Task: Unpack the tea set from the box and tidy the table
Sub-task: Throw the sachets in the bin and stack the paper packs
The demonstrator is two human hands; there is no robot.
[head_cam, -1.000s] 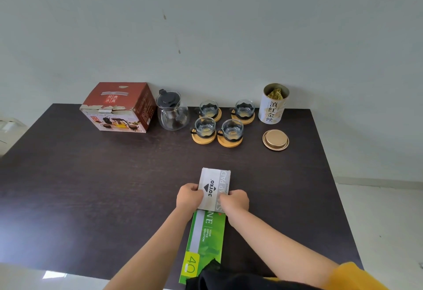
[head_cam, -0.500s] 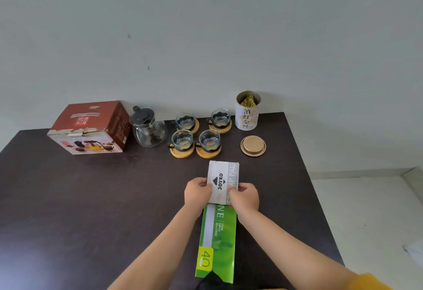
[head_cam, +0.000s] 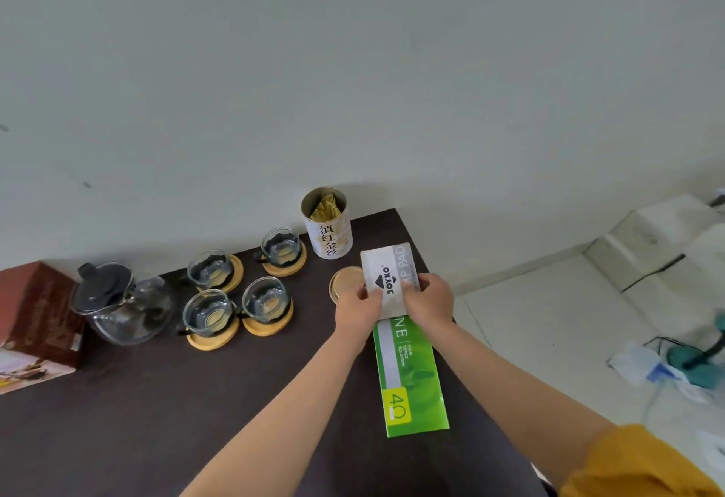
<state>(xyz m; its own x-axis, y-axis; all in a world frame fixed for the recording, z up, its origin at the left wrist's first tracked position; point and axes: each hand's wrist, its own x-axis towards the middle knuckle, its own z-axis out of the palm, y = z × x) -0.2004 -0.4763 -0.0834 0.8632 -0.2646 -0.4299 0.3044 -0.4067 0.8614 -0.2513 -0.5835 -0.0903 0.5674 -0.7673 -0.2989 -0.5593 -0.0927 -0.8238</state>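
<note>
1. Your left hand [head_cam: 359, 310] and right hand [head_cam: 429, 298] both pinch the white stamp-pad box [head_cam: 388, 281] atop the green box [head_cam: 410, 375]; loosen either grip and the stack may slip off the table's [head_cam: 196, 418] right edge.
2. Just beyond, the tin lid [head_cam: 345, 281] could get knocked.
3. Further left stand the unpacked cups [head_cam: 239, 292], teapot [head_cam: 121, 304] and tea-set box [head_cam: 35, 324]; a careless sweep could topple the glass.

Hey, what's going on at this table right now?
A person's left hand and right hand both grip a white Joyko box above a green packet near the table's right edge. The glass teapot and four glass cups on wooden coasters stand unpacked beside the red box; the tea tin stands open.
</note>
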